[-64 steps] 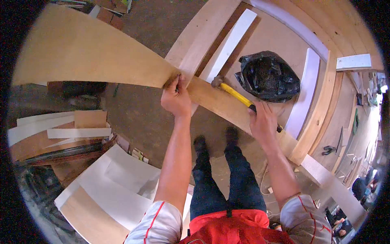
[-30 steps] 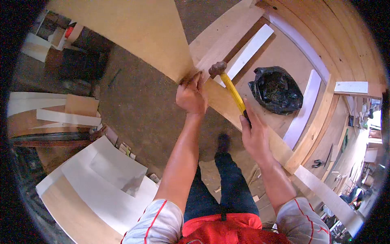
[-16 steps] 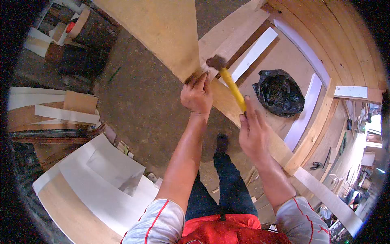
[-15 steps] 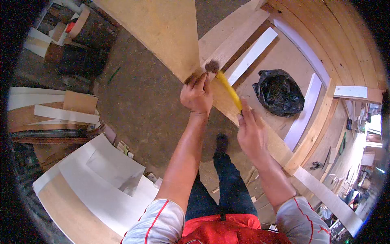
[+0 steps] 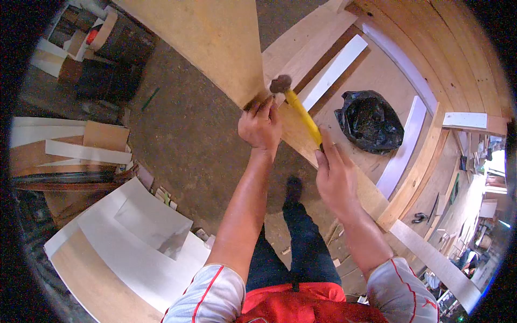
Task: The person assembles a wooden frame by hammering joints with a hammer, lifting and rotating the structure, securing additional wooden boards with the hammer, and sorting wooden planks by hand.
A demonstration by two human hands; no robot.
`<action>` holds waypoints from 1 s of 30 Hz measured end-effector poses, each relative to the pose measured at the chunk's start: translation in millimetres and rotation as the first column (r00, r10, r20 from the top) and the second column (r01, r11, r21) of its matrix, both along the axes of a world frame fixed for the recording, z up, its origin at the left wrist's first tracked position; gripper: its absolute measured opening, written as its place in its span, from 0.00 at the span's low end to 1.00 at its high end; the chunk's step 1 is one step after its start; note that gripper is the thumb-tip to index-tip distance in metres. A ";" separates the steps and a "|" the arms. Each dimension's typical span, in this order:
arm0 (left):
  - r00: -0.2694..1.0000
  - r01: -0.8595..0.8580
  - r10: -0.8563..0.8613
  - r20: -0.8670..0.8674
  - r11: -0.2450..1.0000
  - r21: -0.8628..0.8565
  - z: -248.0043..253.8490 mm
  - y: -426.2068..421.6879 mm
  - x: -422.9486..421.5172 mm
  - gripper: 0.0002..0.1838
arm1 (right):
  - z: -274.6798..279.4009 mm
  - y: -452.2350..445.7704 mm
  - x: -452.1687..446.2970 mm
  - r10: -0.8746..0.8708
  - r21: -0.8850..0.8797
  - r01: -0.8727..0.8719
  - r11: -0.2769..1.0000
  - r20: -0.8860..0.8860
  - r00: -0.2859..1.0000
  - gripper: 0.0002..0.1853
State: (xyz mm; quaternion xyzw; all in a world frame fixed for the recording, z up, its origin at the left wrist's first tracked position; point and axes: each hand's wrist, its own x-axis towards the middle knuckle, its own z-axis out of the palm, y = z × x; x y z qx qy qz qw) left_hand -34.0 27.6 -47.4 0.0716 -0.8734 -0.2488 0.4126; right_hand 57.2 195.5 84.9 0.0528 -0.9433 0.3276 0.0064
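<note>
One yellow-handled hammer (image 5: 302,114) slants across our view, its dark, rusty-looking head just beyond the fingertips of our left hand (image 5: 260,129). Our right hand (image 5: 337,177) is wrapped round the lower end of the handle, forefinger stretched along it. The left hand has its fingertips drawn together at the narrow end of a tan wooden panel (image 5: 215,48), where that end meets a pale wooden rail (image 5: 297,131); what they pinch is too small for us to tell. Nor can we tell whether the hammer head touches the wood.

Beyond the rail, inside the wooden frame, we see a crumpled black plastic bag (image 5: 370,123) between two white strips: one (image 5: 336,70) on its far left, the other (image 5: 404,148) on its right. Brown planks (image 5: 431,54) lie along the upper right. Our dark trousers (image 5: 307,242) show below, over a dirty brown floor (image 5: 183,129). To our left, large white sheets (image 5: 142,220) lie near a stack of white and brown offcuts (image 5: 89,151).
</note>
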 end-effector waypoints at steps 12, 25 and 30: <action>0.995 0.085 -0.091 0.034 0.987 0.140 12.4 -5.8 16.8 0.10 | -10.4 11.3 10.7 -0.063 -0.139 0.061 0.988 -0.009 0.998 0.22; 0.958 -0.031 -0.244 0.152 0.437 0.899 4.7 -22.1 28.3 0.25 | -8.0 8.1 3.3 -0.018 -0.068 0.023 0.997 0.065 0.998 0.26; 0.972 0.043 -0.231 0.048 0.373 0.927 5.5 -16.2 25.6 0.20 | -3.4 -0.6 -2.8 -0.014 -0.041 0.020 0.999 0.133 0.991 0.28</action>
